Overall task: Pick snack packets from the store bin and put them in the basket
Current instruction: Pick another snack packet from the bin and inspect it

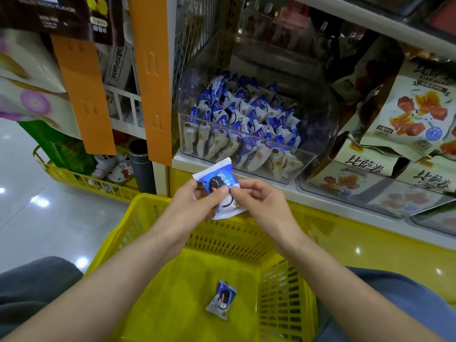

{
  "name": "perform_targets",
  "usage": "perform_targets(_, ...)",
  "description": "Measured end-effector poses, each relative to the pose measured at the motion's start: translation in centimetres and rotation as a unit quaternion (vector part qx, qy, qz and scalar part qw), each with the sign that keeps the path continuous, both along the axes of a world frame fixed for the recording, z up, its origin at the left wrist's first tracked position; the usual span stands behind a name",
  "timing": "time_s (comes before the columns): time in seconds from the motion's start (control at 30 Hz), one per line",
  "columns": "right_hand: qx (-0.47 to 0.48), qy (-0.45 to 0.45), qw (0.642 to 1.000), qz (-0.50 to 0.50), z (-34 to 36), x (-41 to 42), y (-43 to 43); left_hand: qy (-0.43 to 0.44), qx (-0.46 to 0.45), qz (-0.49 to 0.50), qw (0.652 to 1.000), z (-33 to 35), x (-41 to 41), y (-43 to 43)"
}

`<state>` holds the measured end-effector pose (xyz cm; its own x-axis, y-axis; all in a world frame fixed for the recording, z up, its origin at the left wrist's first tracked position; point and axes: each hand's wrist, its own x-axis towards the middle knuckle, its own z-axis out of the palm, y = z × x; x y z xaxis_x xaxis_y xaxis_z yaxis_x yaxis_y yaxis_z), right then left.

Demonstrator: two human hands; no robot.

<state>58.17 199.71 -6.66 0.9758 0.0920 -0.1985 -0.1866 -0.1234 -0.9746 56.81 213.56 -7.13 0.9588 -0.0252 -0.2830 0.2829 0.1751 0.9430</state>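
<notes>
- A blue-and-white snack packet is being held in the air above the far rim of the yellow basket, just near of the clear store bin.
- The left hand is pinching the packet's left side between thumb and fingers; the right hand is pinching its right edge — both are curled onto the wrapper, neither spread.
- A second packet is lying flat on the basket floor, near of the hands and well apart from the held one.
- The bin is sitting on the shelf beyond the hands, still heaped with matching packets.
- To its right, bags with orange pictures are leaning in another clear tray.
- Judging the step: the packet looks ready for dropping. Doing it well means bringing it nearer — past the far rim, over the open floor — then easing both pinches together so it is falling flat beside the first.
</notes>
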Motion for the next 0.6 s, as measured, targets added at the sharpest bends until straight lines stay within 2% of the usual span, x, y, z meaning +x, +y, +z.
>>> perform_targets(0.1,-0.016,-0.045,0.999,-0.003,0.0,-0.2,0.1,-0.005,-0.004,-0.012,1.0,0.0,0.2,0.2)
perform_targets(0.23,-0.098,-0.143,0.985,0.019,0.4,-0.9,0.1,-0.023,-0.012,-0.025,0.999,0.1,0.3,0.3)
perform_targets(0.33,-0.181,-0.242,0.952,0.042,2.0,-0.6,-0.3,-0.041,-0.018,-0.002,0.999,0.6,0.5,0.7)
perform_targets(0.43,-0.235,-0.321,0.918,-0.01,4.9,2.2,-1.1,-0.052,-0.029,0.012,0.998,1.1,1.0,1.0)
perform_targets(0.5,-0.275,-0.323,0.905,-0.036,6.6,5.3,-1.5,-0.053,-0.027,0.015,0.998,1.2,1.4,1.1)
perform_targets(0.6,-0.37,-0.248,0.895,-0.018,7.5,10.3,-1.6,-0.043,-0.019,0.016,0.999,1.1,1.9,1.0)
